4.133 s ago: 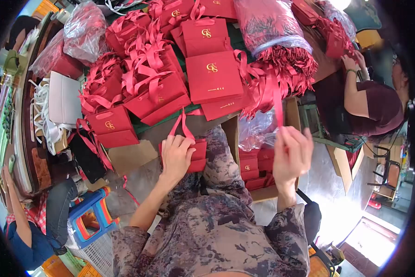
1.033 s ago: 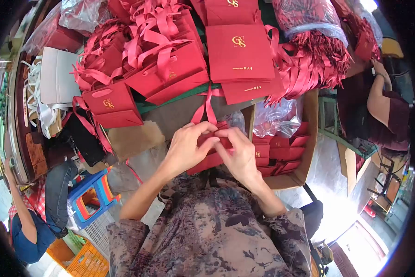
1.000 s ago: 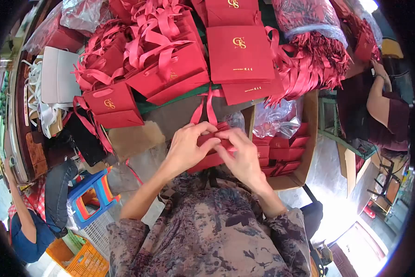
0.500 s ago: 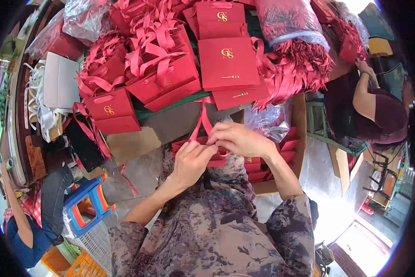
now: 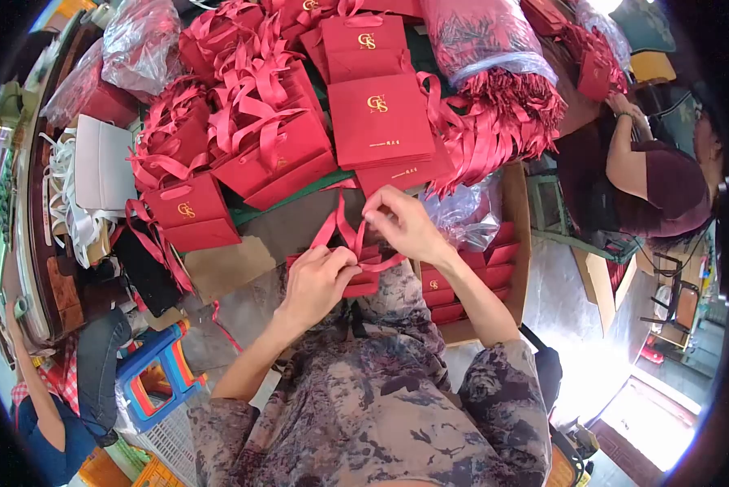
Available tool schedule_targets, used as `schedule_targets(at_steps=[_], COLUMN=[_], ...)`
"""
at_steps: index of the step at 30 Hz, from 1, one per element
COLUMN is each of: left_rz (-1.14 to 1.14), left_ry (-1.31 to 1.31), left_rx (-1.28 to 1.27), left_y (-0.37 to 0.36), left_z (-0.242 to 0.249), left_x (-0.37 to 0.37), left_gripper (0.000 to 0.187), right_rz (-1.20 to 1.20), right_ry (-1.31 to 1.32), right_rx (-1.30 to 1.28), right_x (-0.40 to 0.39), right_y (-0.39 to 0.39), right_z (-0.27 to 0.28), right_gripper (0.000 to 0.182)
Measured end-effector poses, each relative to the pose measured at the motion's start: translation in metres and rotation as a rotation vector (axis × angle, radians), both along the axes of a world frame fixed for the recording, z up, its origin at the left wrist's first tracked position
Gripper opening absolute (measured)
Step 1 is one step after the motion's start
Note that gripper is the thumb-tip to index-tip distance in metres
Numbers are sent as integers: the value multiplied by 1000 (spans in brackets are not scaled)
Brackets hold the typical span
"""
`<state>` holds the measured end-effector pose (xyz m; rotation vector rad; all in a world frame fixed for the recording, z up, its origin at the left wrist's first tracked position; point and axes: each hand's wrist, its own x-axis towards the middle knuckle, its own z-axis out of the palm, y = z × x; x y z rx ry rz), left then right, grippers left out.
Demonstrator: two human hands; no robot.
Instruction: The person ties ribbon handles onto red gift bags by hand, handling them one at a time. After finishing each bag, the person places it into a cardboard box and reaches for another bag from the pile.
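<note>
A small red paper bag [image 5: 366, 283] sits over my lap, partly covered by my fingers. My left hand [image 5: 319, 282] is closed on its upper edge, the fingers curled. From the bag a red ribbon [image 5: 349, 234] rises in loops. To the upper right, my right hand [image 5: 407, 227] pinches part of this ribbon between thumb and fingers, apart from the bag. Just beyond the hands, a stack of flat red bags [image 5: 383, 122] with gold print lies on the table, beside upright red bags with ribbon handles [image 5: 277, 154].
A bundle of red ribbons [image 5: 502, 122] in plastic lies at the table's right. A cardboard box [image 5: 517, 243] holding red bags stands by my right arm. Blue stools [image 5: 155, 377] are at lower left. One person [image 5: 665, 183] sits at right, another [image 5: 48, 414] at left.
My right hand has moved up and away from my left, drawing the ribbon into a wider loop. My left hand has stayed at the bag. The view has shifted slightly.
</note>
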<state>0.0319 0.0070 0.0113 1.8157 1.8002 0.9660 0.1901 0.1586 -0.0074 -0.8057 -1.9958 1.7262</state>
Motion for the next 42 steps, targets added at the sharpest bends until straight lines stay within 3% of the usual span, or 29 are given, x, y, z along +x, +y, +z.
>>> schedule_targets(at_steps=[2, 9, 11, 12, 16, 18, 21, 23, 25, 27, 29, 30, 31, 33, 35, 37, 38, 39, 41, 42], left_rz=[-2, 112, 128, 155, 250, 277, 292, 310, 182, 36, -66, -31, -18, 67, 113, 209, 216, 207, 203, 233], left_ry=[-25, -109, -157, -148, -85, -47, 45, 257, 74, -137, -331, -480, -477, -627, -618, -796, -798, -765, -733, -562], left_rx=[-7, -49, -67, -61, -33, 15, 31, 253, 259, 194, -93, -154, -150, -196, -161, -324, -323, -271, -223, -84], left_y=[2, 6, 9, 11, 16, 18, 15, 14, 0, -7, -14, -15, -18, -24, -27, -32, -34, -35, -39, -38], left_z=[0, -4, -1, 0, -3, -16, -21, 0, 7, 24, 31, 32, 27, 13, 8, 3, -2, -5, -8, -2], left_x=[-2, -14, -14, -14, -23, -26, -25, -12, 4, 22, 24, 23, 21, 17, 15, 16, 18, 21, 20, 17], left_gripper=[17, 18, 17, 17, 17, 18, 22, 27, 40, 46, 51, 38, 38, 26, 17, 16, 16, 15, 15, 16], right_rz=[-55, -158, 47, 132, 194, 200, 114, 56, 28, 83, 102, 108, 119, -30, -42, -127, -129, -123, -151, -186], right_ry=[-121, -71, -228, -297, -369, -497, -538, -507, -330, -360, -286, -269, -260, -174, -207, -76, -41, -41, 74, 121], right_rx=[267, 82, 664, 637, 688, 398, 351, 373, 431, 472, 614, 670, 673, 497, 451, 112, 61, 58, 299, 209], right_x=[2, 31, 42, 51, 87, 102, 102, 84, 65, 46, 27, 24, 23, 22, 23, 24, 23, 20, 9, 2], right_y=[3, -19, -35, -40, -52, -56, -64, -70, -76, -80, -81, -77, -76, -74, -73, -75, -77, -77, -82, -87], right_z=[3, -5, -1, -15, -7, 12, 44, 56, 60, 65, 72, 74, 75, 79, 82, 82, 79, 71, 55, 53], right_gripper=[9, 17, 28, 35, 28, 21, 16, 15, 14, 14, 14, 18, 18, 17, 15, 10, 9, 9, 11, 11])
